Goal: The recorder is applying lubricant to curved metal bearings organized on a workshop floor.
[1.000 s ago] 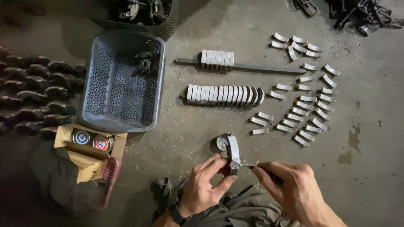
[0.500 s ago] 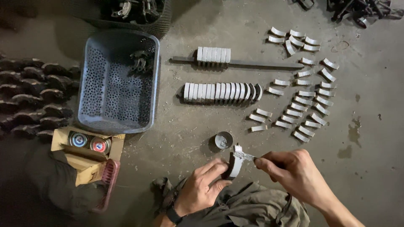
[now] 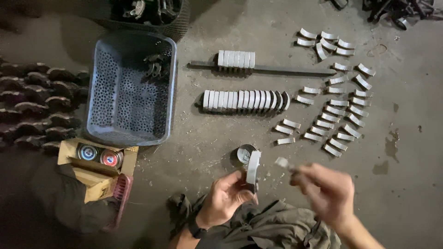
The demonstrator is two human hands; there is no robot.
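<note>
My left hand (image 3: 225, 197) grips a curved grey metal bearing shell (image 3: 253, 168), held upright on edge. My right hand (image 3: 325, 193) is blurred and sits to the right of the shell, pinching a thin tool with a pale tip (image 3: 281, 162) that points toward the shell without touching it. Just behind the shell a small open round tin (image 3: 243, 153) rests on the concrete floor. A dark cloth (image 3: 272, 228) lies under both wrists.
A row of bearing shells (image 3: 244, 99) stands on edge mid-floor, and a second group (image 3: 236, 59) sits on a dark metal bar. Several loose shells (image 3: 339, 108) spread to the right. A grey perforated basket (image 3: 130, 90) and a cardboard box with tins (image 3: 97, 159) lie left.
My right hand has drawn back to the right, away from the shell, with the tool. My left hand has stayed put, still holding the shell upright.
</note>
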